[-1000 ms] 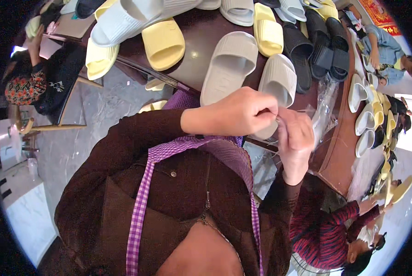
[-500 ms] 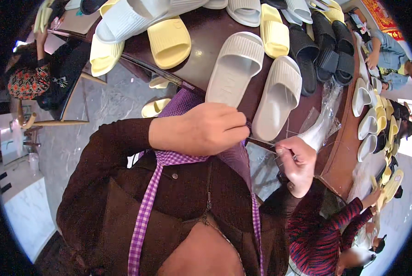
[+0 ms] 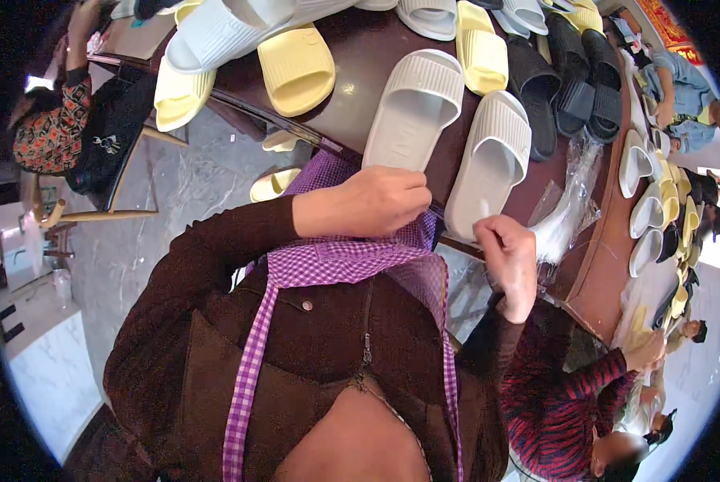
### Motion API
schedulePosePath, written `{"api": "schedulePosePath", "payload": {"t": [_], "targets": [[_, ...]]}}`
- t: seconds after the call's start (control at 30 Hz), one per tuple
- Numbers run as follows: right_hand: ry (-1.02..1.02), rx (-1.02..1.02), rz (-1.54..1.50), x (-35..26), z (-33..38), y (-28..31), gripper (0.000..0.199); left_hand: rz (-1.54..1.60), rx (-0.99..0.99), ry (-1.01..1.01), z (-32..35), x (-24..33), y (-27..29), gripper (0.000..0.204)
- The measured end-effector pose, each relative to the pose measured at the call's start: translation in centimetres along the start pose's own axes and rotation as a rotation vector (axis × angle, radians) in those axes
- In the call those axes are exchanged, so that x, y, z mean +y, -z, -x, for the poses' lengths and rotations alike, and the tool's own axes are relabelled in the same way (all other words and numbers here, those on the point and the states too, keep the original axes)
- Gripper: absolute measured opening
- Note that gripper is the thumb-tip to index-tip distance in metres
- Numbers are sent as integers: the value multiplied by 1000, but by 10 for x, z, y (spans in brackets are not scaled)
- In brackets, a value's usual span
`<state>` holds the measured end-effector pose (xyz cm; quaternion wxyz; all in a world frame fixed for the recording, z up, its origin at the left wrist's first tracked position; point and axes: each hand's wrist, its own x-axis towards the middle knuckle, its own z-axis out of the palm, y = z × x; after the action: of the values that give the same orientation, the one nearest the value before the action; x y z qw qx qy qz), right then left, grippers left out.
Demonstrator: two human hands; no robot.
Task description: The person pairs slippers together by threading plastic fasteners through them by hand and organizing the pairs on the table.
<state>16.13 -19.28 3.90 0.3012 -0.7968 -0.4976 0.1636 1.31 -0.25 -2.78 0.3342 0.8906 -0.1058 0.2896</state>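
The left hand (image 3: pixel 368 201) is curled with its fingertips turned inward; what it grips, I cannot tell. The left grey slipper (image 3: pixel 412 120) lies on the dark table (image 3: pixel 352 84) at its one o'clock, heel just beside the knuckles. The right hand (image 3: pixel 511 261) is half curled, thumb near forefinger, contents unclear; the right grey slipper (image 3: pixel 484 165) lies near its twelve o'clock, the clear plastic bundle (image 3: pixel 567 205) toward half past one.
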Motion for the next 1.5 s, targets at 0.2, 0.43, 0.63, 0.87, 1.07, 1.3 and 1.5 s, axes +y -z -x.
{"api": "schedulePosePath", "payload": {"t": [0.2,0.43,0.63,0.87,1.07,1.3,1.5], "targets": [[118,127,274,33,-55,-9,10,-197,31,68,-34,-14,-17,9],[184,233,277,33,-73,-9,16,-293,76,123,-53,-37,-40,9],[-143,353,5,68,-91,30,21,-325,73,141,-62,-43,-42,10],[-470,221,186,144,-158,52,40,-341,80,120,-64,-48,-43,9],[-439,98,277,149,-184,47,40,-408,140,38,-56,-64,-38,8],[-352,212,82,162,-182,36,26,-333,186,8,-52,-75,-35,7],[-434,203,41,145,-175,39,25,-293,200,-5,-51,-77,-33,6]]}}
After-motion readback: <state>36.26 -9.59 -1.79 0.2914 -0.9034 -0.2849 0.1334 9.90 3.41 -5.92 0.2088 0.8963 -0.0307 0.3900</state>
